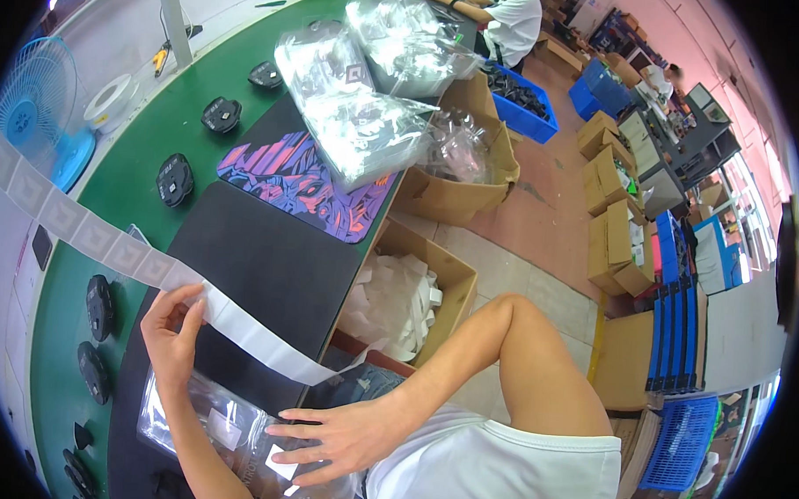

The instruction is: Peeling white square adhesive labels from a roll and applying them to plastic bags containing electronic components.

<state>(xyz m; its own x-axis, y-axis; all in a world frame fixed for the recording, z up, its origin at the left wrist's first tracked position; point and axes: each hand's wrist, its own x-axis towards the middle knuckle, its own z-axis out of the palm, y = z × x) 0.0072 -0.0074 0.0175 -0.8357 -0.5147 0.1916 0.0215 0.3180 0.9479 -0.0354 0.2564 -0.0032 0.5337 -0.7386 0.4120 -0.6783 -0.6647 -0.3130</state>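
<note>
My left hand (173, 328) pinches a long strip of square labels (92, 235) between thumb and fingers. The strip runs from the far left past the fan, through my fingers, and its blank white part trails toward my waist. Fingers spread, my right hand (338, 441) rests on a clear plastic bag (178, 413) on the dark mat near me. A small white label (281, 462) shows beside its fingertips. Another pale label (224, 429) lies on the bag near my left forearm. Part of the bag is hidden under my arms.
Black mouse-like devices (175, 180) line the green table (137, 196). Stacked clear bags (368, 134) lie on a patterned mat (330, 207). To the right stand an open carton (455, 309) of white backing strips, another carton (445, 198) and a blue bin (545, 127). A person (513, 25) sits beyond.
</note>
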